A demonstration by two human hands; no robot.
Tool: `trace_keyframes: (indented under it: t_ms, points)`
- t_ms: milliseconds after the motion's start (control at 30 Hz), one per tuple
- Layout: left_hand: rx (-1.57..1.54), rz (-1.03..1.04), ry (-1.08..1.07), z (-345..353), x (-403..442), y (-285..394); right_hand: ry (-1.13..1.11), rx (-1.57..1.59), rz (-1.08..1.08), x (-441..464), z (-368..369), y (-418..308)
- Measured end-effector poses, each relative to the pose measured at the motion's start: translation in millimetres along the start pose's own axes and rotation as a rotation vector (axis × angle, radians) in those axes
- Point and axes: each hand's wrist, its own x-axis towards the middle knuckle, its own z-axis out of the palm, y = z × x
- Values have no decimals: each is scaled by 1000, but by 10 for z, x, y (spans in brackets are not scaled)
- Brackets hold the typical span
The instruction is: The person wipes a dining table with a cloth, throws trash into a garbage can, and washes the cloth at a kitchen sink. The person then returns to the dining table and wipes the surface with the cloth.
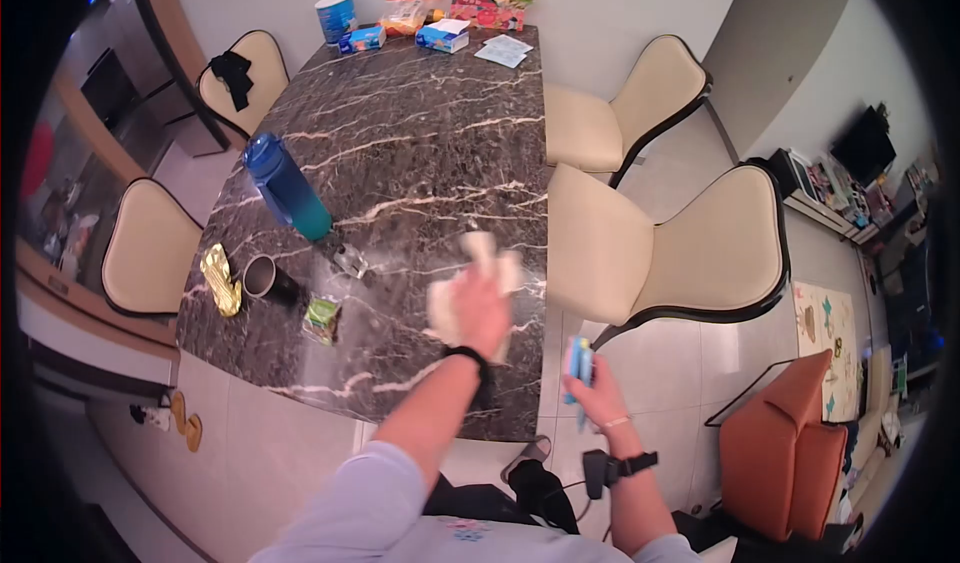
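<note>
My left hand [482, 308] presses a crumpled white wipe [440, 308] against the dark marble table [400, 163], near its right edge. Motion smears the fingers and the wipe. Off the table's right side, my right hand [603, 395] is closed round a small light-blue packet [577, 368]. To the left on the tabletop are a green snack wrapper [322, 319], a clear crumpled wrapper [349, 260], a dark cup [270, 281] and a gold foil wrapper [221, 281]. A blue-green water bottle [288, 188] is behind the cup.
At the far end are a blue tub [337, 18], snack bags [408, 13], blue boxes [443, 35] and a pale packet [503, 51]. Cream chairs [600, 243] line the right side, with others [150, 248] at left. An orange seat [775, 443] is lower right.
</note>
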Motion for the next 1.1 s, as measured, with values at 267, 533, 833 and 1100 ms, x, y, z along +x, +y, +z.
trace_keyframes:
  t_ms: [267, 533, 833, 1100]
  points:
    - [-189, 165, -31, 126, -1018, 603, -110, -58, 14, -115, -1330, 221]
    - [147, -314, 267, -491, -1412, -871, -275, 22, -32, 481, -1449, -68]
    - [246, -566, 129, -228, -385, -612, -537, -118, -86, 1530, -1033, -757]
    - [18, -200, 79, 143, 433, -245, -701, -348, -467, 2085, -24, -1495]
